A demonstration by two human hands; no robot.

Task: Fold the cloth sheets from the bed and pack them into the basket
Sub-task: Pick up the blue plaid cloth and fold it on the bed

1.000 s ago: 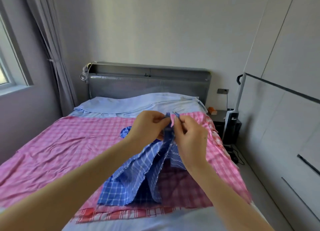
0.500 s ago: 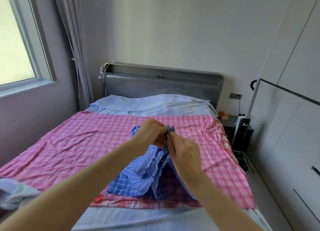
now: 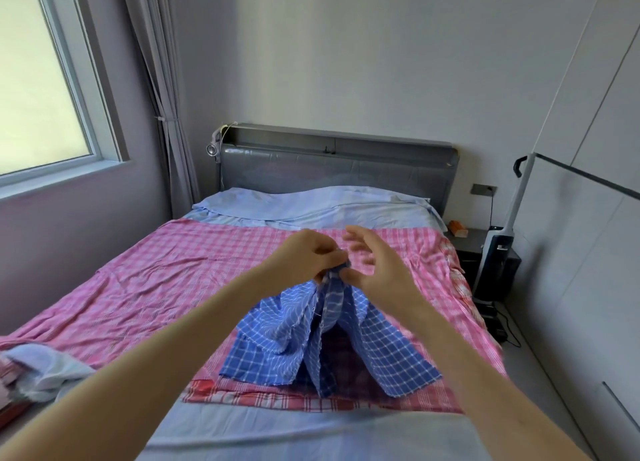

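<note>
Left hand [image 3: 304, 258] pinches gathered top of blue checked cloth [image 3: 332, 343], lifted tent-like over bed [image 3: 242, 436]. Right hand [image 3: 377, 270] beside it, fingers spread, blurred, seemingly touching cloth only at thumb. Pink checked sheet [image 3: 166, 280] lies underneath.

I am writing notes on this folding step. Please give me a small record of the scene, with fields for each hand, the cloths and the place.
left hand: pinches the gathered top of the blue cloth
right hand: open, fingers spread, beside the pinch
blue cloth: checked, lifted at the top, lower edge on the bed
pink cloth: checked, spread over the bed
red cloth: flat under the blue one
basket: not seen
</note>
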